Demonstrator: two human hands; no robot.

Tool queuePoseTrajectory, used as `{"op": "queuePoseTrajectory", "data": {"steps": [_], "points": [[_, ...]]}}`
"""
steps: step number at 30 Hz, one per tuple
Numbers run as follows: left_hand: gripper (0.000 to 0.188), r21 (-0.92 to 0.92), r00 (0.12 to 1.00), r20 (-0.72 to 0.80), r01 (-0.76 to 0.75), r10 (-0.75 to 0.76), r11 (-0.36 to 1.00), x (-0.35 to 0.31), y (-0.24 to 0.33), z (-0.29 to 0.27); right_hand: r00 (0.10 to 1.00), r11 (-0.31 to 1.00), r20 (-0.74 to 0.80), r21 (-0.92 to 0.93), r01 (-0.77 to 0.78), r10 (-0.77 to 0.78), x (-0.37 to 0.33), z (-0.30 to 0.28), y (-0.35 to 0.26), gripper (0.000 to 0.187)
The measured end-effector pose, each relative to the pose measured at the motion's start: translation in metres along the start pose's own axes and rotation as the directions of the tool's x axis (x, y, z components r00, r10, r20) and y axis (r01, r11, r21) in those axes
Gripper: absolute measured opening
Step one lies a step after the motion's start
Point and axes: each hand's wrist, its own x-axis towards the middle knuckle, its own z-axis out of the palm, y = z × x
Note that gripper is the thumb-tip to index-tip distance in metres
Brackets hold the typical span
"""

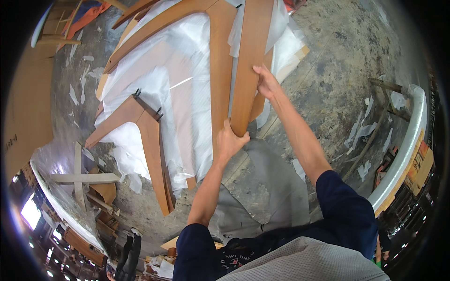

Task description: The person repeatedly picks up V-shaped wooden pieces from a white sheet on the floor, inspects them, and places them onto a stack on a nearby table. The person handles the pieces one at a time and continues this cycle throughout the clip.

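Note:
Both my hands grip a long brown wooden board that runs up toward the top of the view. My left hand clasps its near end from below. Further up, my right hand holds its right edge. The board lies over a V-shaped wooden frame piece that rests on clear plastic wrap. A second angled wooden frame piece, with dark pegs at its corner, lies to the left.
The concrete floor is littered with scraps of white wrap. A grey sheet lies under my arms. A large cardboard panel stands at left, a wooden cross piece at lower left, a wrapped roll at right.

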Motion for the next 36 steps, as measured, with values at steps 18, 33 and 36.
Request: {"op": "queuePoseTrajectory", "data": {"steps": [18, 33, 36], "points": [[0.079, -0.119, 0.996, -0.057, 0.065, -0.072, 0.991, -0.102, -0.100, 0.017, 0.962, 0.893, -0.138, -0.362, -0.269, 0.234, -0.033, 0.032, 0.075, 0.066], [0.078, 0.196, 0.842, -0.439, 0.430, -0.314, 0.881, -0.261, -0.249, -0.086, 0.991, 0.251, 0.004, -0.967, -0.031, 0.137, -0.096, 0.101, 0.161, 0.066], [0.088, 0.265, 0.642, -0.590, 0.727, -0.490, 0.633, -0.332, -0.324, -0.163, 0.722, 0.384, -0.088, -0.799, -0.463, 0.687, -0.148, 0.181, 0.233, 0.064]]}}
